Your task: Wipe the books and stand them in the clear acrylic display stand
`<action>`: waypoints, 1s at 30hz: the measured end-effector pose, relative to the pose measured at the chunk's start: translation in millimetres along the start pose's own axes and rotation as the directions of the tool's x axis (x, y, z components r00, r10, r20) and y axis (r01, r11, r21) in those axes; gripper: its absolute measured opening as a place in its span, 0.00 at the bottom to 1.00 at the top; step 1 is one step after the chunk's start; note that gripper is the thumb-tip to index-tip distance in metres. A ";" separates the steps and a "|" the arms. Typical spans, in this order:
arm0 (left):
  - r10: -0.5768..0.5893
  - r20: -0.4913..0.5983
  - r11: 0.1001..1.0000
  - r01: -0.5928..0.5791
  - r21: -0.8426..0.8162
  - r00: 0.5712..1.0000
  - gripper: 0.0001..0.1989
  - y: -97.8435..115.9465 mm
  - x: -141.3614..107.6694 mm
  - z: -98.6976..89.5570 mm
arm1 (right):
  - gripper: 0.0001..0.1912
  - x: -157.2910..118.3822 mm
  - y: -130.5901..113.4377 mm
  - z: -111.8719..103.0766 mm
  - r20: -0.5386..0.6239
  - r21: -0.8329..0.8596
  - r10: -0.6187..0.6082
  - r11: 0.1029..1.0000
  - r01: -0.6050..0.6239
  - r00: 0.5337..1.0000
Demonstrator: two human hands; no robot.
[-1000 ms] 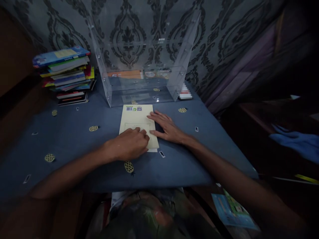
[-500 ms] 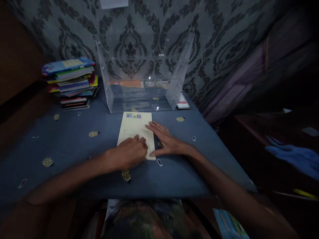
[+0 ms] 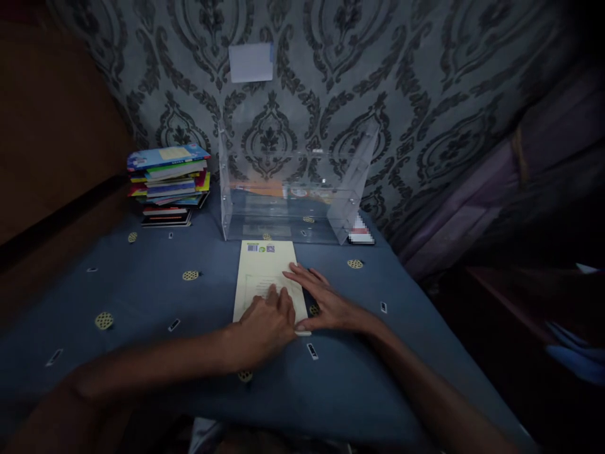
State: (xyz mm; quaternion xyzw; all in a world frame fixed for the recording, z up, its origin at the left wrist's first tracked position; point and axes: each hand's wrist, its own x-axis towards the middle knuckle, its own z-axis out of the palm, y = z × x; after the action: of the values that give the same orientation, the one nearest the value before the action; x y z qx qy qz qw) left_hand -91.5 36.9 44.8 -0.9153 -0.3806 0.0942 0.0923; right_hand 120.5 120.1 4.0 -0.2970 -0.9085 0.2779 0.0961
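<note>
A pale yellow booklet [image 3: 265, 261] with small printed codes at its top lies flat on the blue patterned tablecloth [image 3: 155, 296]. My left hand [image 3: 267, 325] rests over its lower part, fingers extended and bent a little, pointing up the page. At the booklet's right edge is my right hand [image 3: 321, 299], its fingers spread and their tips touching the cover and edge. Neither hand grips the booklet. Just behind it stands a clear acrylic rack [image 3: 338, 221] with shelves.
A stack of books [image 3: 170, 183] sits at the back left. Right of the rack is a small blurred white and red item [image 3: 360, 232]. A white box [image 3: 251, 63] hangs on the patterned wall. A purple curtain [image 3: 482, 202] is on the right.
The view has tilted up and shifted left, so the scene sits lower and further right. My left hand's fingers look more extended on the booklet; my right hand stays at its edge.
</note>
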 end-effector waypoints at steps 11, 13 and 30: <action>0.053 0.055 0.979 -0.041 -0.201 0.997 0.24 -30.7 8.3 -24.8 | 0.35 22.9 -1.2 -0.2 -0.096 -0.057 0.024 0.998 -0.030 0.995; 0.042 0.021 0.972 -0.036 -0.233 0.999 0.22 -37.7 8.8 -25.7 | 0.35 35.6 -6.3 -7.9 -0.037 -0.059 -0.024 0.998 0.022 0.999; -0.300 0.029 0.890 0.291 -0.351 0.953 0.21 -116.3 21.5 19.3 | 0.30 61.8 27.3 -8.8 -0.272 -0.205 0.159 0.954 -0.219 0.949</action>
State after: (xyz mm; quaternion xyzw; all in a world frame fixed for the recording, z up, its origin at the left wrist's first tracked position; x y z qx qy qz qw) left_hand -160.2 134.8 52.0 -0.8495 -0.5247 -0.0024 -0.0546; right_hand 87.0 178.9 -3.5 -0.4253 -0.8822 0.1377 0.1482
